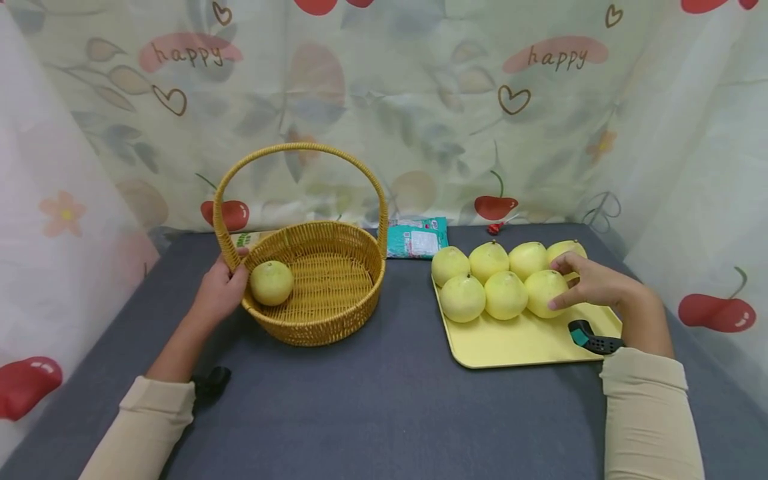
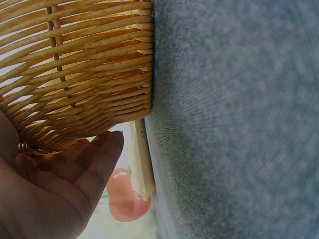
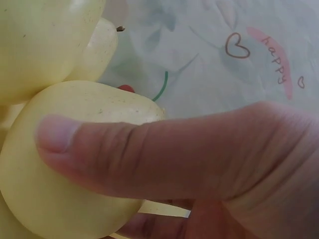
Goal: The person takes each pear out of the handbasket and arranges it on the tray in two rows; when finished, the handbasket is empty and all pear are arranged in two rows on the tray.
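Observation:
A woven wicker basket [image 1: 324,327] with a tall hoop handle stands left of centre, with one pale yellow pear [image 1: 272,283] inside at its left. At the basket's left side, my left hand [image 1: 223,288] holds the rim near the foot of the handle; in the left wrist view its fingers [image 2: 102,159] lie against the outer weave. On the right, a yellow tray [image 1: 498,347] bears several pears [image 1: 489,262] in two rows. My right hand [image 1: 591,283] grips the front row's rightmost pear [image 1: 543,292]. The right wrist view shows its thumb [image 3: 104,149] across that pear.
Behind the basket lie a teal packet [image 1: 418,238] and a partly hidden beige packet [image 1: 249,239]. A small red wrapped item [image 1: 495,229] sits behind the tray. Patterned curtains [image 1: 384,113] close off the back and sides of the dark table [image 1: 384,413].

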Demonstrator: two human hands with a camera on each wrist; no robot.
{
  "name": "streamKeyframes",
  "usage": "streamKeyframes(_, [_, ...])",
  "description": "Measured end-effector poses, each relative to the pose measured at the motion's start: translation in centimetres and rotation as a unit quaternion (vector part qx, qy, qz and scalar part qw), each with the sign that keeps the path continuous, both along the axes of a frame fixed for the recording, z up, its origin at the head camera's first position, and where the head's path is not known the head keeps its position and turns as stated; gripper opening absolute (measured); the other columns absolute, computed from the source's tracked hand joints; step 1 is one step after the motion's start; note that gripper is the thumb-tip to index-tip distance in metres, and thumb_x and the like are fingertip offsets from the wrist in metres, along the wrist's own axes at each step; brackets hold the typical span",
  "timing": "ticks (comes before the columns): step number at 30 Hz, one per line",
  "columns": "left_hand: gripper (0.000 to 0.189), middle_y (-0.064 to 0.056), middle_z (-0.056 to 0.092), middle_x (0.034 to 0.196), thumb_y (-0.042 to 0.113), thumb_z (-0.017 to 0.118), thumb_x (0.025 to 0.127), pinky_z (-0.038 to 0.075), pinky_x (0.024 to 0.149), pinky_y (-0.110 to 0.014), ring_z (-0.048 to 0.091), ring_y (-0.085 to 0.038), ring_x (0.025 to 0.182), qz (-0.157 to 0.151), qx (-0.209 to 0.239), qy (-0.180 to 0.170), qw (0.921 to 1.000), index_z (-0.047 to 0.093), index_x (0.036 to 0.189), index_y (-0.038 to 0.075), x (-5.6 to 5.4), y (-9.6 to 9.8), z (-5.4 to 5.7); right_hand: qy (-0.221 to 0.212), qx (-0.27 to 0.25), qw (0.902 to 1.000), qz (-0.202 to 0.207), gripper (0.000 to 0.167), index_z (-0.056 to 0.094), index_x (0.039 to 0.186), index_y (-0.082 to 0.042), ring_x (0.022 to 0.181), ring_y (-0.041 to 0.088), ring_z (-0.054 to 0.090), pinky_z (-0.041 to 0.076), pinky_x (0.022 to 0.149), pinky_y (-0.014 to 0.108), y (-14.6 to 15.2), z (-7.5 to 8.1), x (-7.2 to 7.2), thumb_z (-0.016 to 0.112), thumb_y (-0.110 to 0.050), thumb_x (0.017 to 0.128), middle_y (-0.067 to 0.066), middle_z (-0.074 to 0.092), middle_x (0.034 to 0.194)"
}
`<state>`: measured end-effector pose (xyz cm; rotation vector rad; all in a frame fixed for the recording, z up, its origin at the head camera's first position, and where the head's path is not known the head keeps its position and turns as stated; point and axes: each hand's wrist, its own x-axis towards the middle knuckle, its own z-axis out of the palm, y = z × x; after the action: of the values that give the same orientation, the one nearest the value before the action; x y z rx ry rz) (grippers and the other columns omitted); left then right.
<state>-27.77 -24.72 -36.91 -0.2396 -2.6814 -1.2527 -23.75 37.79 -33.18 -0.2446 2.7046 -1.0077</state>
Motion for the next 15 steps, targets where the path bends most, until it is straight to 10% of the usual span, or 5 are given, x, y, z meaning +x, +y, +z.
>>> streamKeyframes(15, [0.053, -0.031, 0.056, 0.113, 0.022, 0.031, 0.106, 0.041, 0.063, -0.039, 0.049, -0.029, 0.074, 0.002, -0.005, 0.009, 0.9999, 0.033, 0.153, -0.002, -0.2, -0.1, -0.3, 0.049, 0.046, 0.9977, -0.002, 0.06, 0.057, 0.13, 0.004, 0.118, 0.047, 0.05, 0.042, 0.095, 0.06, -0.7, 1.1, 0.2, 0.082, -0.027, 0.085, 0.028, 0.054, 0.129])
